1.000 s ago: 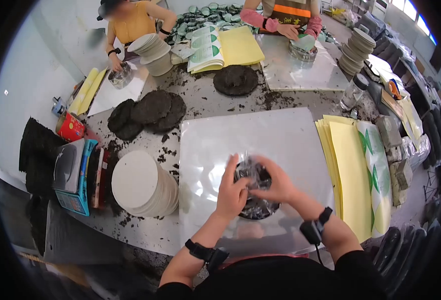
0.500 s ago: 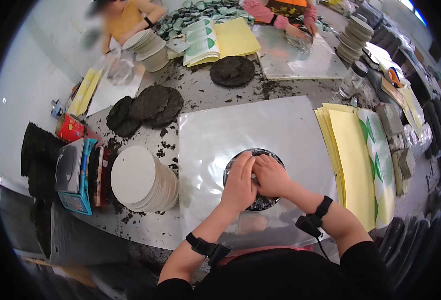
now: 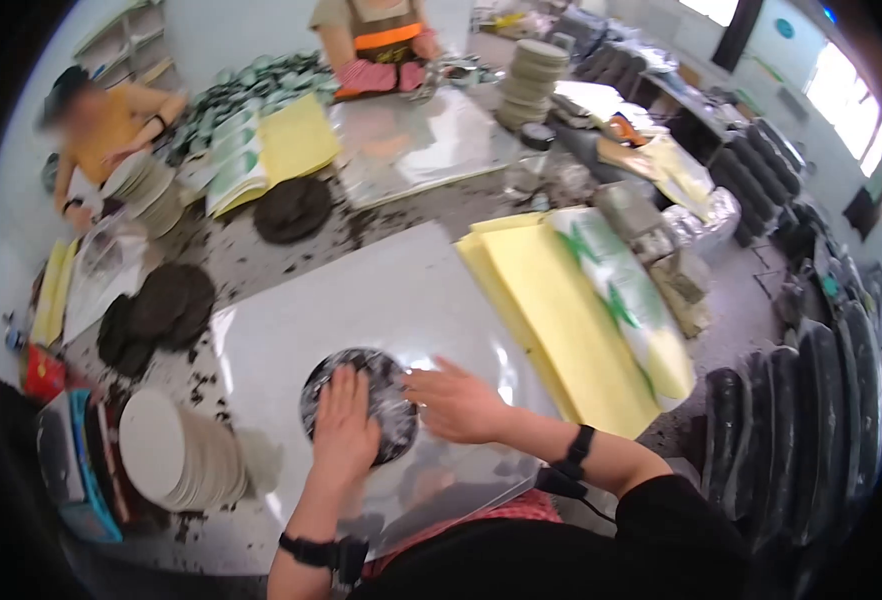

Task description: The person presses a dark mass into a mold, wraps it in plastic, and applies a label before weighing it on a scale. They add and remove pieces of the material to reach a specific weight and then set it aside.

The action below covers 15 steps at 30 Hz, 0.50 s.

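- We see the wrapped dark disc (image 3: pixel 379 378) lying flat on the glossy sheet (image 3: pixel 391 290), at the near side of the surface (image 3: pixel 261 255), close to the person's body. As it is round, we can name no long axis.
- The left hand (image 3: pixel 346 428) lies right on top of it, palm down, with its fingers (image 3: pixel 341 385) straight, close together and pointing away from the body. They are clamped on nothing.
- The right hand (image 3: pixel 456 402) sits just beside the disc's right edge, fingers spread apart and aimed left toward it. We cannot tell whether the tips touch the rim.
- We judge the left hand the nearer one. Both forearms reach in from the lower edge, wrists low.
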Motion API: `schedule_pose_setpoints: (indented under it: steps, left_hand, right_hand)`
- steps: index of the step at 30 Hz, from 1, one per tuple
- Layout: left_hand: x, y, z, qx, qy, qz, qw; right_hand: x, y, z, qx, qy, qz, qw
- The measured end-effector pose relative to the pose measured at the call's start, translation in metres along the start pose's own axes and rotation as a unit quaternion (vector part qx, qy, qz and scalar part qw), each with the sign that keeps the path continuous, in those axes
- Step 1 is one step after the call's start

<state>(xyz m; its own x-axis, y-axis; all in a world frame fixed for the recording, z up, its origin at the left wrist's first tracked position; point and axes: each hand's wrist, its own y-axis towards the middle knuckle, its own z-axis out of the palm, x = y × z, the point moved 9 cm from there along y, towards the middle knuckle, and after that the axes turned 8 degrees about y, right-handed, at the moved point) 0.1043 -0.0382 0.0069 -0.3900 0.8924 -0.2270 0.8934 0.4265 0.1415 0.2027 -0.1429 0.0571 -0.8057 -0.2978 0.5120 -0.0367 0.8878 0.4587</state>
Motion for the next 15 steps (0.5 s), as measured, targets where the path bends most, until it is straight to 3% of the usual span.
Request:
schedule_pose_setpoints:
  steps: [2,3,4,5,7,10,11,13,15]
  left_hand:
    - [-0.001,0.006,-0.001,0.005,0.016,0.014,1.000]
    - [-0.002,0.008,-0.001,0.008,0.018,0.014,1.000]
    - [-0.003,0.007,0.003,0.015,0.022,0.014,1.000]
    - [-0.006,0.013,0.004,0.017,0.033,0.021,0.999]
    - [-0.009,0.018,0.007,0.020,0.039,0.019,0.999]
    - [-0.010,0.023,0.007,0.023,0.033,0.003,0.999]
    - [-0.010,0.023,0.007,0.024,0.031,0.001,0.999]
    - [-0.009,0.024,0.008,0.029,0.030,-0.002,0.999]
    - [-0.012,0.025,0.007,0.031,0.016,0.000,0.999]
  right_hand:
    - [-0.090,-0.068,-0.078,-0.103,-0.090,0.254,0.958]
    - [-0.136,-0.119,-0.130,-0.167,-0.155,0.398,0.888]
    - [-0.163,-0.155,-0.181,-0.183,-0.233,0.466,0.834]
    - [-0.183,-0.191,-0.204,-0.168,-0.543,0.336,0.751]
    - [-0.245,-0.263,-0.217,-0.126,-0.312,0.590,0.734]
    - [-0.238,-0.266,-0.218,-0.189,-0.286,0.615,0.711]
    - [-0.240,-0.269,-0.227,-0.219,-0.260,0.589,0.733]
    - [-0.246,-0.286,-0.266,-0.282,-0.206,0.533,0.771]
    - [-0.257,-0.326,-0.342,-0.390,-0.098,0.542,0.738]
